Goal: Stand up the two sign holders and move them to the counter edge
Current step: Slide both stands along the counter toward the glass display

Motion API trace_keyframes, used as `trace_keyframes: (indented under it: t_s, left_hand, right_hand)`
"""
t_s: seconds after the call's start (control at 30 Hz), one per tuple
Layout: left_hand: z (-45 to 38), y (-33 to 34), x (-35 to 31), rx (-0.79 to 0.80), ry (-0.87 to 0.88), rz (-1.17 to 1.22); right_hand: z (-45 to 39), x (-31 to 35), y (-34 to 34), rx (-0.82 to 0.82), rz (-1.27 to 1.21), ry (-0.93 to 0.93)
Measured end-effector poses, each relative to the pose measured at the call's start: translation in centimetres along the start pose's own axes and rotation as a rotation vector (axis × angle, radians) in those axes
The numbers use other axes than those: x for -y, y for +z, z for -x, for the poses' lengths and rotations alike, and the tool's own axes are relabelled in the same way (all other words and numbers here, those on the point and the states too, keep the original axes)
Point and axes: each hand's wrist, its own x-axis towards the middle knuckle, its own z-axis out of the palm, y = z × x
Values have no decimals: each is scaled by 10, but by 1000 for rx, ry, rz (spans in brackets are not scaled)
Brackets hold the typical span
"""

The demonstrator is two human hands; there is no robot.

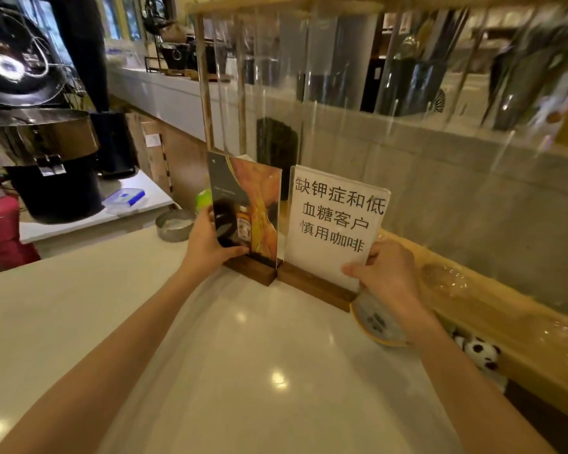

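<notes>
Two sign holders stand upright side by side on the white counter (243,355), near its far edge. The left sign holder (253,198) is a clear panel with an orange and dark picture of a bottle, set in a dark wooden base. My left hand (207,244) grips its lower left edge. The right sign holder (332,221) carries a white sheet with black Chinese characters in a wooden base that touches the other base. My right hand (387,273) holds its lower right corner.
A clear screen on wooden posts (207,93) rises behind the signs. A metal ashtray (174,226) and a green object (203,198) sit left of them. A yellow-rimmed dish (374,322) and a panda toy (479,353) lie right. A black machine (46,158) stands far left.
</notes>
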Motion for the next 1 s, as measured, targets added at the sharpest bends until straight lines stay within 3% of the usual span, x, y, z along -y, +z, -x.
trace_keyframes:
  t_s: [0.43, 1.0]
  left_hand:
    - [-39, 37, -9, 75, 21, -16]
    - [-47, 59, -15, 26, 94, -91]
  right_hand:
    - [-11, -15, -2, -94, 23, -4]
    - [-13, -23, 3, -128, 30, -40]
